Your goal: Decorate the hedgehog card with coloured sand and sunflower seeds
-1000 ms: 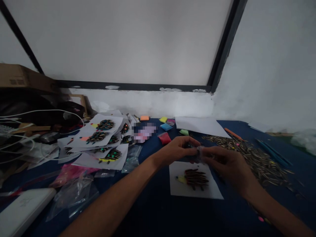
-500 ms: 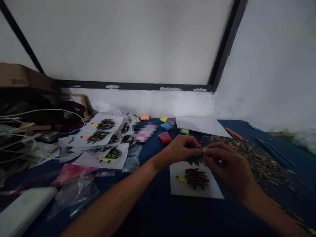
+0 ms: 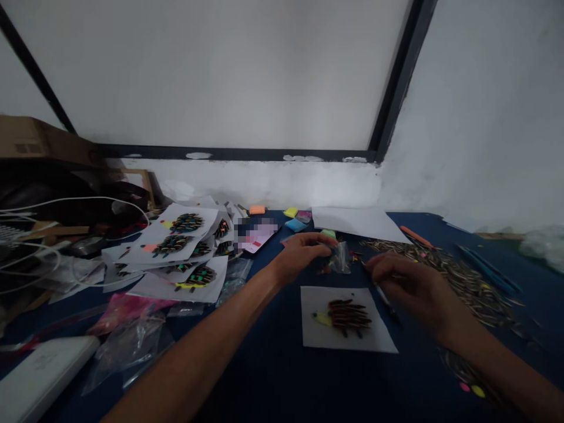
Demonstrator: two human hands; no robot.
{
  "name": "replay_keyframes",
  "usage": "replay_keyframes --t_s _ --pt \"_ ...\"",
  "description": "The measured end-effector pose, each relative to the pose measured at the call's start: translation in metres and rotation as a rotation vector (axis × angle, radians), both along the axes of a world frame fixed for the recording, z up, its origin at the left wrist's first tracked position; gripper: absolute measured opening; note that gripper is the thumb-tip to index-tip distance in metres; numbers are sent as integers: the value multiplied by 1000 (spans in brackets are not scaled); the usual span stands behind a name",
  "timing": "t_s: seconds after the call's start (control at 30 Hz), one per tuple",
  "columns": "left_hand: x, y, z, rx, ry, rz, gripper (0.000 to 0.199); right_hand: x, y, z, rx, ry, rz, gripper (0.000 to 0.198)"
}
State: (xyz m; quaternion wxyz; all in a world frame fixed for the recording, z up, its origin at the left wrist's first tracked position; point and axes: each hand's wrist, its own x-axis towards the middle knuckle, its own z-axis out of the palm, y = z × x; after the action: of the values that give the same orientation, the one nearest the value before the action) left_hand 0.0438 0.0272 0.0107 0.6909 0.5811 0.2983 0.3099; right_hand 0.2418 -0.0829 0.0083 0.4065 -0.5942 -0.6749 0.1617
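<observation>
My left hand (image 3: 304, 254) is reaching over the blue table with its thumb and fingers closed at the edge of a small clear plastic bag (image 3: 341, 259). The bag holds a little reddish stuff that I cannot make out. To the right, the curled fingers of my right hand (image 3: 412, 291) are at the upper end of a slim dark-and-white pen-like tool (image 3: 386, 301), which slants down under the palm. Between my forearms lies a white paper sheet (image 3: 311, 338) bearing a hedgehog (image 3: 348, 316) made of striped seeds, with a yellow snout.
Striped seeds (image 3: 467, 288) are heaped at right, with blue tweezers-like tools (image 3: 489, 270) and an orange pen (image 3: 416, 236). Finished hedgehog sheets (image 3: 176, 241) are stacked at left, near plastic bags (image 3: 132, 346) and a white box (image 3: 48, 379). Coloured clay packets (image 3: 296, 225) and a phone (image 3: 259, 236) stand behind.
My hands, together over the sheet before, have come apart. The left has moved back with the small bag; the right now shows the pen-like tool beneath its fingers.
</observation>
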Motion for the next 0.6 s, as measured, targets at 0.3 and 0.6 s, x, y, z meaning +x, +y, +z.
replay_keyframes --t_s 0.3,0.6 --pt "0 11 -23 -69 56 7 14 12 -8 -10 -368 -177 126 36" --pt "0 14 -28 -93 56 12 14 13 -6 -24 -334 -38 96 31"
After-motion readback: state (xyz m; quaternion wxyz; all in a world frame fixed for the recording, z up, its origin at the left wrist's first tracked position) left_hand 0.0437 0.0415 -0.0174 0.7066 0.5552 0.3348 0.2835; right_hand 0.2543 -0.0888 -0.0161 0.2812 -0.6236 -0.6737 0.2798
